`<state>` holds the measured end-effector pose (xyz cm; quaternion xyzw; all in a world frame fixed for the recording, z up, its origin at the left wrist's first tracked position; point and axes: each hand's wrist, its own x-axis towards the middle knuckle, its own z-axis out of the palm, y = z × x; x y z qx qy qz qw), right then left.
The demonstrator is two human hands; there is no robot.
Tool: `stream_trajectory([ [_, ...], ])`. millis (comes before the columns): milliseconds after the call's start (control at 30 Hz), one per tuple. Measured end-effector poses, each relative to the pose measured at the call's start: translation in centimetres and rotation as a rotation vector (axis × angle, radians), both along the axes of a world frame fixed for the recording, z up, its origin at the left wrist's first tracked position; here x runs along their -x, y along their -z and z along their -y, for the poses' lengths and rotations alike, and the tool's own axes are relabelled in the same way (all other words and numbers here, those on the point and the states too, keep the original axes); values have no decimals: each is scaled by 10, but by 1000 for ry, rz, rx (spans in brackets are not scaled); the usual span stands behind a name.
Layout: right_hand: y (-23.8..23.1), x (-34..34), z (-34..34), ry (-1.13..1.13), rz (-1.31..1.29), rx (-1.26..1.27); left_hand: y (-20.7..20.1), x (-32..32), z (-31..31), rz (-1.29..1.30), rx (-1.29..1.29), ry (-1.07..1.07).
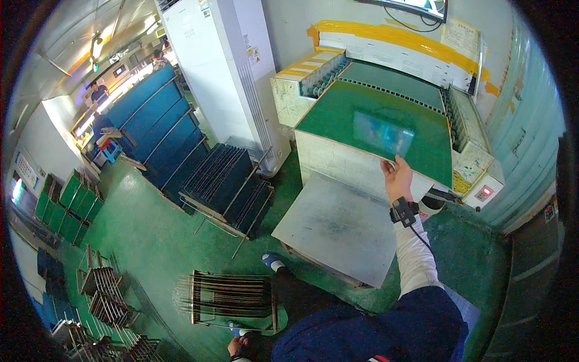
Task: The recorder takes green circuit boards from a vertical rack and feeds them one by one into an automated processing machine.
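Note:
My right hand (pixel 397 179) reaches forward and pinches the front edge of a large green panel (pixel 344 114), thumb and fingers closed on it. The panel lies flat on the roller bed of a pale machine (pixel 338 155), its near edge at the machine's front. A second green panel (pixel 398 81) is behind it, beyond a strip of rollers. My left hand (pixel 237 346) hangs low at the bottom edge, fingers curled with nothing visible in them. It is nearest to a wire rack (pixel 232 297) with several thin panels standing in it, on the floor.
A grey-topped low table (pixel 338 226) stands before the machine. A dark slotted rack (pixel 223 184) and tall blue panels (pixel 151 120) are at left, beside a white cabinet (pixel 208 66). More metal racks (pixel 105 289) stand lower left. A control box (pixel 484 192) glows red. People sit farther back.

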<state>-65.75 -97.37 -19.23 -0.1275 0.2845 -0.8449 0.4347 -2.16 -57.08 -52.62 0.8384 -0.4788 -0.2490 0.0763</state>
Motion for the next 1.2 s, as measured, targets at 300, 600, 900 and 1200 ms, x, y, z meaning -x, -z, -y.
stream_trajectory([
  [300,5,10,9,-15,-6,-3,2,0,2,-70,-27,-49],
  [600,5,22,18,-35,-19,-7,0,-1,3,-66,-52,-34],
  [900,-3,28,27,-58,12,2,0,-2,4,-65,-71,-27],
  [1200,13,51,46,-96,16,13,-4,0,3,-66,-71,-20],
])
